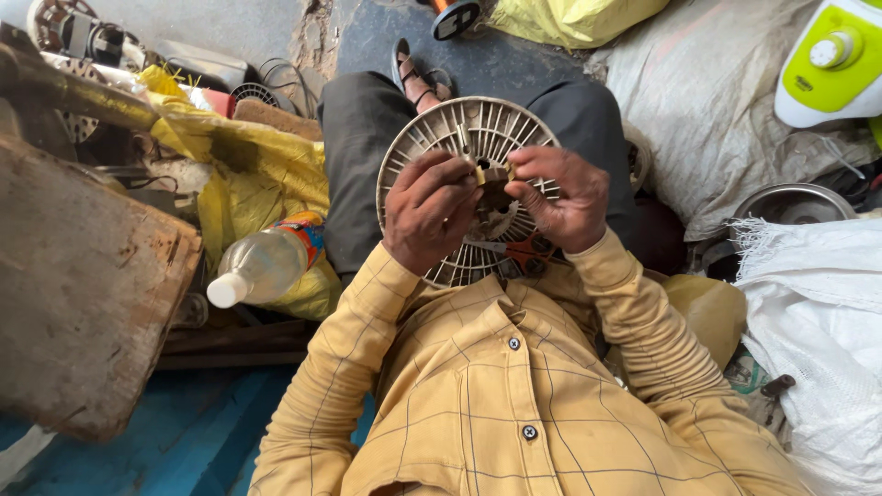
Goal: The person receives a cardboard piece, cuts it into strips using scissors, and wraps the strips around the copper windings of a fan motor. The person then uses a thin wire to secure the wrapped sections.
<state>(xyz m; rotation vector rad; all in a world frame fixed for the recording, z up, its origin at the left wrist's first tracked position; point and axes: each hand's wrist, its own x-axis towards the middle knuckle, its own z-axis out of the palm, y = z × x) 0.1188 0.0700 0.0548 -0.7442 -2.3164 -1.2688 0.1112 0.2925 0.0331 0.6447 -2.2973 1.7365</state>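
Sat low with a round white fan cover [432, 138] across the lap, flat side up and tipped a little. Gripped a small part [484, 173] right at the middle of the fan cover, a brown and yellowish bit. Pinched it from one side with the left hand [430, 213], fingers curled in tight and thumb pressed close. Pinched it from the other side with the right hand [562, 197], fingertips bent onto the same small part, palm resting over the ribs of the fan cover. Kept both hands close, nearly touching, over the middle hole (too dark in there to see more).

Wore a yellow checked shirt [496, 395] with dark buttons, and dark trousers [358, 156]. Had one foot in a sandal [413, 78] stretched out past the top edge of the fan cover.

Lay just under the lower edge of the fan cover: scissors [525, 253] with orange handles, partly hidden. Lay beside the left knee: a clear plastic bottle [266, 262] with a white cap, on its side against a crumpled yellow bag [266, 165]. Stood further left: a worn wooden board [83, 294], over a blue floor [184, 432]. Sat on the right side: big white sacks [818, 321], a shiny metal bowl [795, 202] between them, and a green and white machine [831, 64] with a round knob in the far corner.
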